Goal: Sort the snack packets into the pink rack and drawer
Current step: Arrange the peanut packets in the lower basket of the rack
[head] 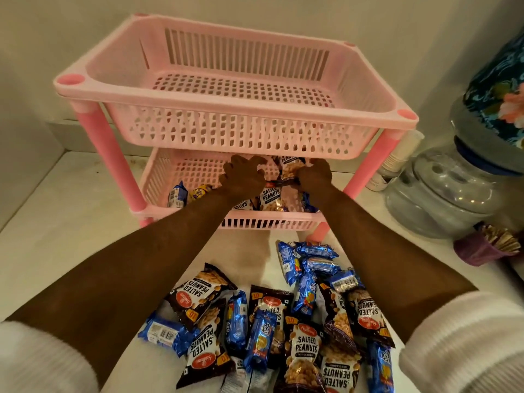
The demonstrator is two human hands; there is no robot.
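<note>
Pink two-tier rack (235, 89), both hands inside lower tier. Left hand (243, 180) fingers spread, resting on salted peanut packets (270, 197); right hand (314, 175) grips one beside it. Mixed packet pile (272, 321) on surface (56, 222) behind wrists.

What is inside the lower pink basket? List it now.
Lower basket: salted peanut packets in the middle-right, a blue biscuit packet and a yellow-marked one at left. The left hand, right hand and upper basket hide the rest.
</note>
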